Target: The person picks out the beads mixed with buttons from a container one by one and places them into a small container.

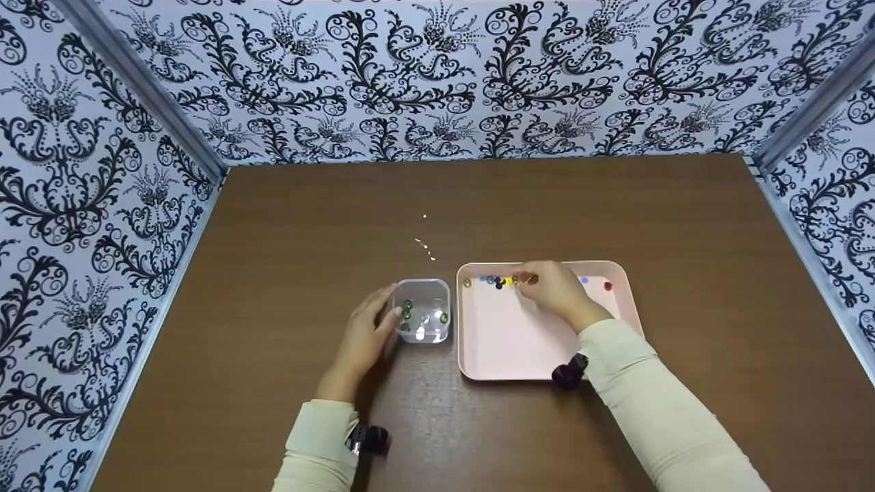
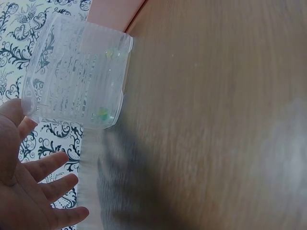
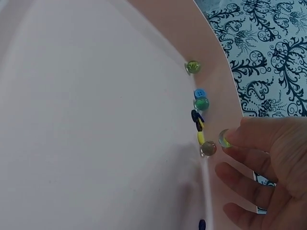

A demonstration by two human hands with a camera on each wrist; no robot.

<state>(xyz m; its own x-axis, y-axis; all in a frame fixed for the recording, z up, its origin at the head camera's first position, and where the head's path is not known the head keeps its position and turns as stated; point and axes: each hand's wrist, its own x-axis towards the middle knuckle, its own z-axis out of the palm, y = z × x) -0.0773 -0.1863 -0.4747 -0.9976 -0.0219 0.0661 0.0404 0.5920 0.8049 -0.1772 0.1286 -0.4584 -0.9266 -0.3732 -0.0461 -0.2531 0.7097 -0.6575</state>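
Observation:
My left hand (image 1: pixel 362 335) holds the rim of a clear plastic container (image 1: pixel 422 338) by its left side, the thumb at the rim and the other fingers spread. Several green-tinted glass marbles (image 1: pixel 407 314) lie inside it. My right hand (image 1: pixel 550 290), over the far side of a pink tray (image 1: pixel 519 342), pinches a clear glass marble (image 3: pixel 224 138) with a yellow-green core. Along the tray's far wall lie a brownish marble (image 3: pixel 208 148), a green marble (image 3: pixel 202 103), a yellow-green marble (image 3: pixel 193 66), a blue button (image 3: pixel 200 93) and small dark and yellow pieces (image 3: pixel 200 138).
Right of my right hand, a red piece (image 1: pixel 608 286) and a light blue piece (image 1: pixel 584 280) lie in the tray. The container stands close to the tray's left edge on a brown wooden table (image 1: pixel 307 225). Patterned panels (image 1: pixel 424 82) enclose the table's back and sides.

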